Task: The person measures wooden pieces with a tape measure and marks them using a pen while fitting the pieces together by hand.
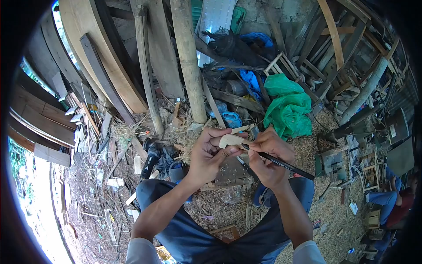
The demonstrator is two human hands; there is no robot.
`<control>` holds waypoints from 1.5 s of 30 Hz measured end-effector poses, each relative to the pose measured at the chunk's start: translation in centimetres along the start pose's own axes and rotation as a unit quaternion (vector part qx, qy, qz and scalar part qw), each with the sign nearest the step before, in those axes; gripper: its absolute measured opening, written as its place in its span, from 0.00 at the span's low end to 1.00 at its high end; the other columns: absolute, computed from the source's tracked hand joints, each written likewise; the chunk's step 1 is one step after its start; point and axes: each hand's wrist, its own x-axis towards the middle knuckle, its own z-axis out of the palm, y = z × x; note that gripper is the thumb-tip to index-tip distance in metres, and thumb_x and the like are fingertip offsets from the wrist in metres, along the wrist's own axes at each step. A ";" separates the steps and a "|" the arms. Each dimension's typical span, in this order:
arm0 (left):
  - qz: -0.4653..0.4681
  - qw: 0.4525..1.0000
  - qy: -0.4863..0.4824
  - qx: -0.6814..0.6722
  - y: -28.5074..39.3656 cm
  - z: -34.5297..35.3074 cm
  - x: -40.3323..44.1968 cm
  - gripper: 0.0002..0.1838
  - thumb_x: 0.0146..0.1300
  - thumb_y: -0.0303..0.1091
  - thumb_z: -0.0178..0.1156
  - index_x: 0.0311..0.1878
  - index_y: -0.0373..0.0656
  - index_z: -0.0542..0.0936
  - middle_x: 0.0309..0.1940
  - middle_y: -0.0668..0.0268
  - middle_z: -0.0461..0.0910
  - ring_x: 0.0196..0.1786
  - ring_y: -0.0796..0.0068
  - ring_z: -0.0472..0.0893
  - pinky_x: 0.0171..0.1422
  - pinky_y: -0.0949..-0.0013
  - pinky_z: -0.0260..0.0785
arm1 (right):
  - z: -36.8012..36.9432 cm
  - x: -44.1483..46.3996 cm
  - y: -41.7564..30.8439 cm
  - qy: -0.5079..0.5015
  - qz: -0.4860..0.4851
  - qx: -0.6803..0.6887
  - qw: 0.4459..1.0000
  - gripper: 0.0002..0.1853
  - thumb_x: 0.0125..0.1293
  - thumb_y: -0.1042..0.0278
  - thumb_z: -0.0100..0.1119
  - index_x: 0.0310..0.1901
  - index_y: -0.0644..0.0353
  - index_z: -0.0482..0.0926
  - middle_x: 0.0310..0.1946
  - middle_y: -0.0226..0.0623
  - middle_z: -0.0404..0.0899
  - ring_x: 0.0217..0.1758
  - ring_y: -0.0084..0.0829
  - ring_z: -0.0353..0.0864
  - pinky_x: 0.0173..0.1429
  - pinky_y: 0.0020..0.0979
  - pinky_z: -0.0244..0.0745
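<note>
A small pale piece of wood (231,141) with a rounded end is pinched between the thumb and fingers of my left hand (209,154). My right hand (272,154) grips a slim black pencil (288,166) with light lettering along its side. Its tip end is at the wood's right edge, partly covered by my fingers. Another pale wood strip (242,129) shows just beyond the held piece; what supports it is hidden. Below my hands, between my knees, a knife-like tool (247,166) with a dark handle lies partly hidden by my right hand.
A black power tool (151,159) lies left of my knee. Green plastic sheeting (288,105) is heaped ahead to the right. Planks (110,57) and a bamboo pole (188,61) lean at the back. Shavings and offcuts litter the ground. Another person (393,198) sits at far right.
</note>
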 end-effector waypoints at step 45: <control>-0.005 1.000 0.014 -0.021 0.3 0.3 0.0 0.16 0.64 0.15 0.51 0.52 0.37 0.61 0.52 0.43 0.75 0.54 0.62 0.78 0.55 0.66 0.77 | 0.1 0.1 -0.4 -0.011 0.020 -0.015 1.000 0.06 0.44 0.81 0.62 0.27 0.65 0.76 0.24 0.41 0.79 0.26 0.33 0.77 0.33 0.28 0.71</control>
